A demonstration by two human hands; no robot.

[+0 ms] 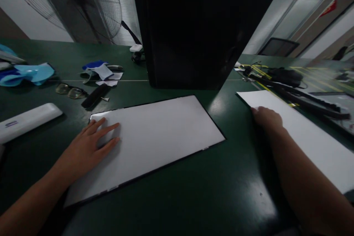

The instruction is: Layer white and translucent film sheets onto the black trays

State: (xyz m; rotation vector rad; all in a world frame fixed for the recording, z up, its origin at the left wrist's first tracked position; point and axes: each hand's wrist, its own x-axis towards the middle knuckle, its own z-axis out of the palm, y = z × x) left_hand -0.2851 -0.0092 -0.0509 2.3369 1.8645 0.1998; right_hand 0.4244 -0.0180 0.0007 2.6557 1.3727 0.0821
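A flat white panel with a thin black border [160,132] lies on the dark green table [193,199] in front of me. My left hand [91,143] rests flat on the panel's near-left corner, fingers stretched out and spread. My right hand [267,118] lies on the left edge of a second white sheet [312,143] at the right. Its fingers curl down over that edge and their tips are hidden.
A tall black box [199,29] stands behind the panel. To the left lie a white elongated case [27,120], glasses [70,91], a black marker-like bar [95,96], blue cloth [30,73] and paper scraps [102,72]. Black strips and cables [293,88] lie at the right. A large fan [83,3] stands behind.
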